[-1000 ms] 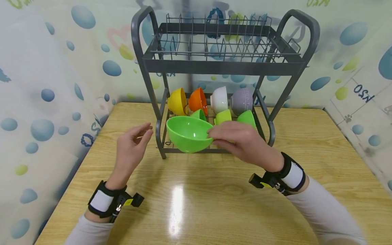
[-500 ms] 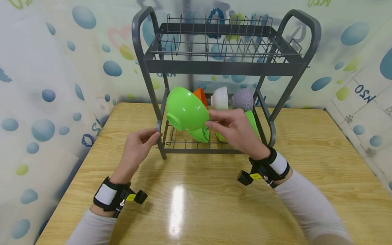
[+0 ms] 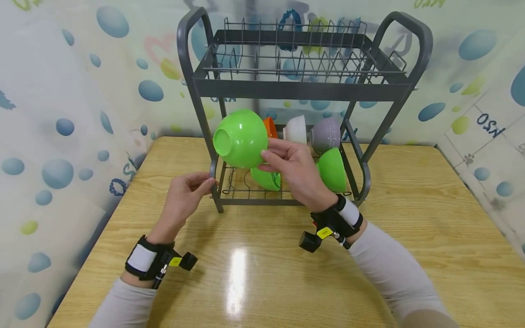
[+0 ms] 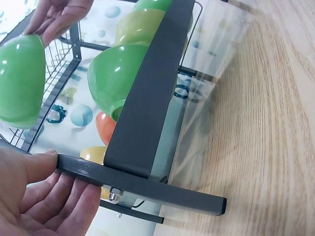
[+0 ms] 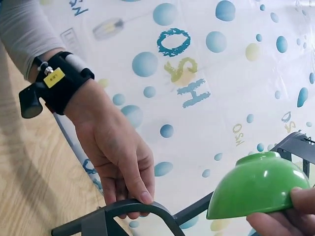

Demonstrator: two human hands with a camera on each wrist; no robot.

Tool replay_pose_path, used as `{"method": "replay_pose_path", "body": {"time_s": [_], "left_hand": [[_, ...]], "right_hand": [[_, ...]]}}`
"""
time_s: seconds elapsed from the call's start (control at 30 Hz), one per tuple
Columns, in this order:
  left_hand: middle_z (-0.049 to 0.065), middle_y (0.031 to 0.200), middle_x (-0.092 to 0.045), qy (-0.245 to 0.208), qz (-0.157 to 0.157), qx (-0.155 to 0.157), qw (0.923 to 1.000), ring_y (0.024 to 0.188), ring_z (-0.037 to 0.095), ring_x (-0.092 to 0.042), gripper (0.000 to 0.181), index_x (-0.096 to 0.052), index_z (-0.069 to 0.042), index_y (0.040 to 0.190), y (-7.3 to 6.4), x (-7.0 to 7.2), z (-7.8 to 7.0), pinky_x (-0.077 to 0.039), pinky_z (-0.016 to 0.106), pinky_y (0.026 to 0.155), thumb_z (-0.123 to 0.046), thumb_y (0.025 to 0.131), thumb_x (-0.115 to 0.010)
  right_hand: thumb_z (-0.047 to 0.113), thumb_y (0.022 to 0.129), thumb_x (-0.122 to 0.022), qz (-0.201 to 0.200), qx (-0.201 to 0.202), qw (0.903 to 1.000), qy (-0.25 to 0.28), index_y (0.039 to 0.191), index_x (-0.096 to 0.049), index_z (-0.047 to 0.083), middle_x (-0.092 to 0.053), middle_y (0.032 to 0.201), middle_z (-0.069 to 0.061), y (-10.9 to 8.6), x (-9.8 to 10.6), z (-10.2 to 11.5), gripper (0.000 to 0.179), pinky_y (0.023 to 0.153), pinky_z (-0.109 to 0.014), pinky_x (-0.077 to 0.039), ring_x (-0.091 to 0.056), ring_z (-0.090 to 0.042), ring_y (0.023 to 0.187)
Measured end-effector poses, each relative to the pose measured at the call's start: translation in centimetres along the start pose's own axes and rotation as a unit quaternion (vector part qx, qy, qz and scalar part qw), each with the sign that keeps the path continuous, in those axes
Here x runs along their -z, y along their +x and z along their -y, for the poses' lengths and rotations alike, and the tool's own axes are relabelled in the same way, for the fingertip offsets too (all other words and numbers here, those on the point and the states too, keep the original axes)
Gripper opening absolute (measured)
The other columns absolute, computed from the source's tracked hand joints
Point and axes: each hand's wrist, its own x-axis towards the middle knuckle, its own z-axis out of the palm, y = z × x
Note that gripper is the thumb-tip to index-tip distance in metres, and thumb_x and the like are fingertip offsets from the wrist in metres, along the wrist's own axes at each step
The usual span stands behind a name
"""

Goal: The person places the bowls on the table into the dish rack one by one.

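My right hand (image 3: 297, 171) pinches a bright green bowl (image 3: 242, 139) by its rim. The bowl is tipped on its side, its round foot facing left, in front of the lower tier of a dark grey two-tier dish rack (image 3: 301, 91). At the rack's left front post, my left hand (image 3: 186, 200) grips the bar between thumb and fingers, as the left wrist view shows closely. Behind the held bowl, a smaller green bowl (image 3: 265, 178) and another green bowl (image 3: 333, 170) lean on the lower tier. A yellow-green bowl (image 4: 138, 27) shows in the left wrist view.
Along the lower tier's back stand orange (image 3: 270, 127), white (image 3: 294, 130) and purple (image 3: 326, 134) bowls. A yellow bowl (image 4: 92, 155), hidden in the head view, shows in the left wrist view. The rack stands on a wooden table (image 3: 287, 269) against a patterned wall covering.
The held bowl has turned from upright to sideways and risen toward the rack's left side. My right hand moved up and left with it. My left hand has taken hold of the rack's post.
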Motion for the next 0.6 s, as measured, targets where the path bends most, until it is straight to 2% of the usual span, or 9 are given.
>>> {"method": "replay_pose_path", "body": {"time_s": [0.17,0.37,0.6], "left_hand": [[0.016,0.108,-0.071,-0.005,0.003,0.000,1.0000,0.085,0.008,-0.068,0.040,-0.065,0.000,0.120,0.0,0.0,0.0,-0.057,0.034,0.082,-0.030,0.094,-0.060],[0.016,0.107,-0.071,-0.002,0.004,-0.005,1.0000,0.085,0.009,-0.068,0.040,-0.064,0.001,0.120,0.0,0.1,0.0,-0.057,0.036,0.083,-0.029,0.094,-0.059],[0.016,0.107,-0.071,0.003,0.002,-0.006,1.0000,0.085,0.008,-0.068,0.039,-0.065,0.000,0.120,0.1,0.1,0.1,-0.057,0.024,0.078,-0.029,0.094,-0.059]], "right_hand": [[0.007,0.094,-0.058,-0.038,-0.045,0.9974,0.041,0.128,-0.057,-0.004,-0.064,0.123,-0.022,0.4,-0.6,-0.7,0.036,0.082,-0.031,-0.057,-0.068,-0.019,0.102],[0.004,0.093,-0.057,-0.073,-0.076,0.9932,0.048,0.127,-0.056,-0.006,-0.063,0.122,-0.024,0.5,-1.2,-1.4,0.035,0.076,-0.028,-0.058,-0.071,-0.015,0.091],[0.004,0.093,-0.058,-0.093,-0.096,0.9910,0.007,0.126,-0.058,-0.004,-0.066,0.120,-0.021,0.6,-1.9,-1.9,0.034,0.075,-0.026,-0.057,-0.071,-0.019,0.094]]}}
